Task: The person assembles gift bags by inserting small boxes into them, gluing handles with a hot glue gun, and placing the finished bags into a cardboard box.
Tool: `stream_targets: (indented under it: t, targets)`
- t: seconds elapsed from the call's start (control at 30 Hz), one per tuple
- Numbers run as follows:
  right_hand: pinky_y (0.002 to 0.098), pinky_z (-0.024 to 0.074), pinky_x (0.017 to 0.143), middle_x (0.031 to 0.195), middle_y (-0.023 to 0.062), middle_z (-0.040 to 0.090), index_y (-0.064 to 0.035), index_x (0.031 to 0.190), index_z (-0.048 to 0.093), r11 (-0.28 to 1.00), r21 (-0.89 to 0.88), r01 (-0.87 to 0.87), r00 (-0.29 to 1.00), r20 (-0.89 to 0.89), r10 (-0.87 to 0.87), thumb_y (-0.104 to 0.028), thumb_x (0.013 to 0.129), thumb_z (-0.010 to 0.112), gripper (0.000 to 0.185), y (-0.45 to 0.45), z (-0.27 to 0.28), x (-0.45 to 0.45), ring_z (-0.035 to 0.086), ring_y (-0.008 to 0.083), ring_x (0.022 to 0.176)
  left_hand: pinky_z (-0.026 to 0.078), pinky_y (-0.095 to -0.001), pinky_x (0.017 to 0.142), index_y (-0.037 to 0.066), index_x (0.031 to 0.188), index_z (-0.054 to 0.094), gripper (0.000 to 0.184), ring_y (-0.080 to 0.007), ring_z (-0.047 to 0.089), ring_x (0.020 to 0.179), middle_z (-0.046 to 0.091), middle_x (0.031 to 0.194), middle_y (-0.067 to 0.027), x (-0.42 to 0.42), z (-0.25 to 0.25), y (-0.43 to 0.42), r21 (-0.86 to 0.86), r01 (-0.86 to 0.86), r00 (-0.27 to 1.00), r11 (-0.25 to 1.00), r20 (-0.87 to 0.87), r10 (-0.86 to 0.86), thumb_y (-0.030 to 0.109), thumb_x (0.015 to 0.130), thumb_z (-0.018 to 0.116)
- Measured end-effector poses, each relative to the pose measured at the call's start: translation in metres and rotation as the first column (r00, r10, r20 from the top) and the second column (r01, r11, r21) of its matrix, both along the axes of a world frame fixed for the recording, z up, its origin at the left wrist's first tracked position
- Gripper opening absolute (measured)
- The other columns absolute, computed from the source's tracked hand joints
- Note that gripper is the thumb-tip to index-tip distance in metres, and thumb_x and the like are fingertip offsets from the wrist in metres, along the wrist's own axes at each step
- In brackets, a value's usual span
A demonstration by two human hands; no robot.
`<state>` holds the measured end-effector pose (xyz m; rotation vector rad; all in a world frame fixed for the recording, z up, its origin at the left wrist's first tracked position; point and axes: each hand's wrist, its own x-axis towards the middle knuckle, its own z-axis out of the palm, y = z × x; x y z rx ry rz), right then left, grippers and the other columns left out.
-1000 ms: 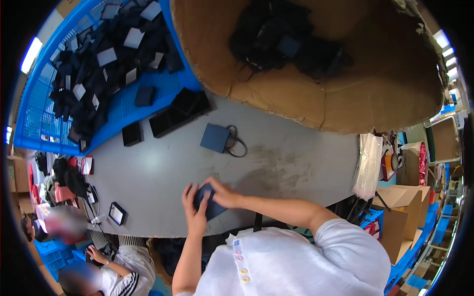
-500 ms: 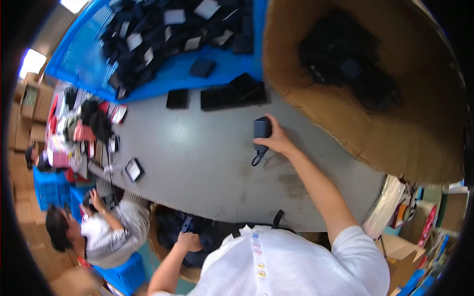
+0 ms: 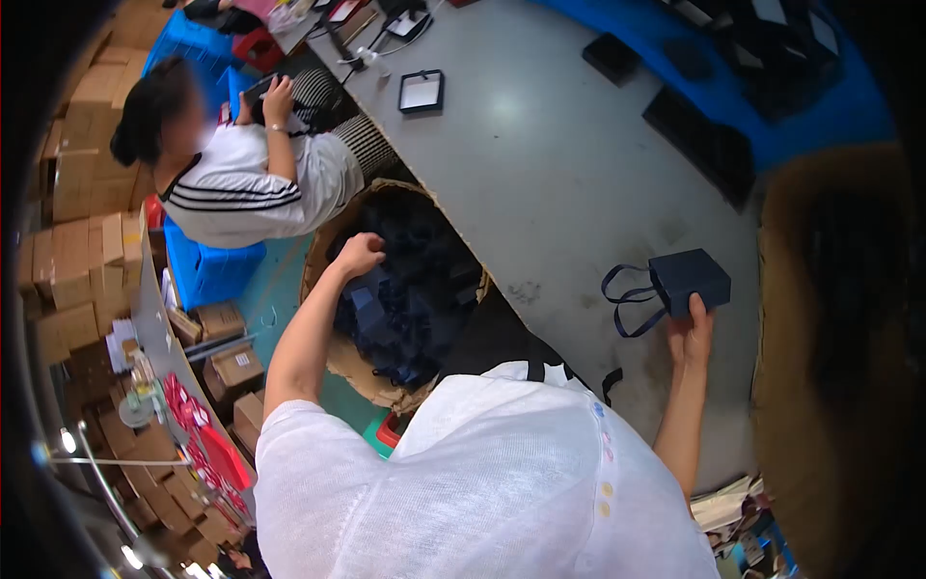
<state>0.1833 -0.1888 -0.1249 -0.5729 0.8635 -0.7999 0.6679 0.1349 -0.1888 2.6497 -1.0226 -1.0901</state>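
My right hand [image 3: 693, 333] grips the lower edge of a small navy box bag [image 3: 689, 278] over the grey table [image 3: 559, 183]. Two dark ribbon handles [image 3: 632, 299] stick out from the bag's left side. My left hand [image 3: 362, 253] is above a round-walled carton [image 3: 338, 362] full of dark blue and black pieces [image 3: 410, 280]. Its fingers are loosely bent and apart, with nothing visible in them. A navy box [image 3: 367, 307] lies just below it among the pieces.
Black open trays [image 3: 701, 145] and a black box [image 3: 612, 58] lie by a blue crate [image 3: 772, 125]. A black-framed white tray [image 3: 422, 91] sits near the far table edge. A seated person [image 3: 241, 174] is beyond the carton. A big cardboard bin [image 3: 786, 289] stands at right.
The view has swung left. My left hand has let go of the dark piece held over the carton. The bag in my right hand now shows its broad face, handles leftward.
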Motion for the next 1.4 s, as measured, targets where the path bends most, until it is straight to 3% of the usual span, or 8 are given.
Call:
stream_targets:
  t: [0.23, 0.4, 0.47, 0.53, 0.8, 0.93, 1.13, 1.4]
  targets:
    - [0.0372, 0.0397, 0.099, 0.124, 0.0049, 0.043, -0.0157, 0.136, 0.03, 0.97, -0.218, -0.109, 0.984, 0.115, 0.136, -0.018, 0.071, 0.075, 0.079, 0.052, 0.041, 0.1, 0.045, 0.021, 0.116, 0.032, -0.043, 0.105, 0.01, 0.147, 0.015, 0.1, -0.023, 0.03, 0.132, 0.031, 0.144, -0.0118, -0.261, 0.081, -0.14, -0.566, -0.267, 0.635, 0.78, -0.712, -0.299, 0.027, 0.071, 0.079]
    - [0.0378, 0.0342, 0.103, 0.124, 0.0057, 0.041, -0.0157, 0.137, 0.026, 0.972, -0.201, -0.121, 0.979, 0.137, 0.151, -0.025, 0.066, 0.076, 0.086, 0.067, 0.042, 0.119, 0.042, 0.0228, 0.12, 0.031, -0.0372, 0.104, 0.011, 0.136, 0.029, 0.081, -0.0201, 0.04, 0.121, 0.043, 0.127, -0.0056, -0.279, 0.114, -0.198, -0.027, -0.977, -0.028, 0.209, -0.967, -0.253, 0.012, 0.069, 0.074]
    - [0.0393, 0.0285, 0.107, 0.133, 0.0081, 0.039, -0.0138, 0.136, 0.03, 0.949, -0.285, -0.136, 0.978, 0.116, 0.175, -0.027, 0.069, 0.074, 0.082, 0.053, 0.041, 0.114, 0.037, 0.0245, 0.126, 0.033, -0.0355, 0.102, 0.01, 0.138, 0.025, 0.088, -0.0208, 0.042, 0.118, 0.044, 0.126, -0.0083, -0.267, 0.114, -0.2, -0.12, -0.971, 0.069, 0.206, -0.969, -0.238, 0.011, 0.067, 0.077]
    - [0.04, 0.0231, 0.109, 0.144, 0.0088, 0.031, -0.0131, 0.135, 0.035, 0.956, -0.221, -0.193, 0.981, -0.041, 0.188, -0.028, 0.071, 0.071, 0.075, 0.03, 0.045, 0.11, 0.029, 0.0259, 0.133, 0.036, -0.0366, 0.101, 0.007, 0.138, 0.023, 0.098, -0.0244, 0.045, 0.118, 0.045, 0.126, -0.0125, -0.259, 0.087, -0.198, -0.724, -0.604, 0.782, 0.332, -0.618, 0.075, 0.014, 0.06, 0.083]
    - [0.0382, 0.0484, 0.083, 0.101, 0.0176, 0.064, -0.0002, 0.094, 0.063, 0.246, -0.74, -0.627, 0.699, -0.673, -0.243, -0.001, 0.074, 0.059, 0.021, -0.011, 0.086, 0.12, 0.062, 0.0314, 0.095, 0.035, -0.039, 0.102, 0.002, 0.135, 0.027, 0.104, -0.0293, 0.043, 0.119, 0.04, 0.128, -0.0167, -0.287, 0.083, -0.237, -0.817, -0.44, 0.804, 0.373, -0.543, -0.241, 0.02, 0.052, 0.086]
    - [0.0326, 0.0481, 0.079, 0.083, 0.0115, 0.064, 0.0001, 0.08, 0.059, 0.402, -0.889, -0.218, 0.784, -0.405, -0.471, -0.003, 0.087, 0.049, 0.012, -0.048, 0.075, 0.1, 0.06, 0.0218, 0.081, 0.035, -0.0378, 0.101, 0.003, 0.136, 0.026, 0.102, -0.0297, 0.042, 0.119, 0.038, 0.129, -0.0168, -0.289, 0.078, -0.253, -0.806, -0.384, 0.838, 0.45, -0.509, -0.197, 0.017, 0.051, 0.082]
    - [0.0379, 0.0429, 0.095, 0.117, 0.0092, 0.056, -0.0048, 0.124, 0.051, 0.877, 0.006, -0.481, 0.811, -0.376, 0.448, -0.044, 0.093, 0.046, 0.05, -0.097, -0.007, 0.035, 0.052, 0.0233, 0.111, 0.033, -0.0405, 0.103, 0.004, 0.138, 0.023, 0.11, -0.0324, 0.037, 0.126, 0.036, 0.133, -0.0171, -0.296, 0.071, -0.284, -0.789, -0.541, 0.683, 0.292, -0.615, -0.395, 0.022, 0.049, 0.085]
    - [0.0286, 0.0467, 0.054, 0.082, -0.0022, 0.063, -0.0177, 0.099, 0.059, 0.994, 0.105, 0.013, 0.789, -0.612, 0.055, -0.041, 0.091, 0.051, 0.025, -0.112, 0.006, 0.021, 0.061, 0.0136, 0.068, 0.016, -0.0643, 0.107, 0.025, 0.142, 0.032, 0.085, -0.0427, 0.004, 0.139, 0.015, 0.152, -0.0097, -0.122, -0.022, -0.471, -0.672, 0.45, 0.891, 0.588, 0.384, -0.243, 0.042, 0.069, 0.073]
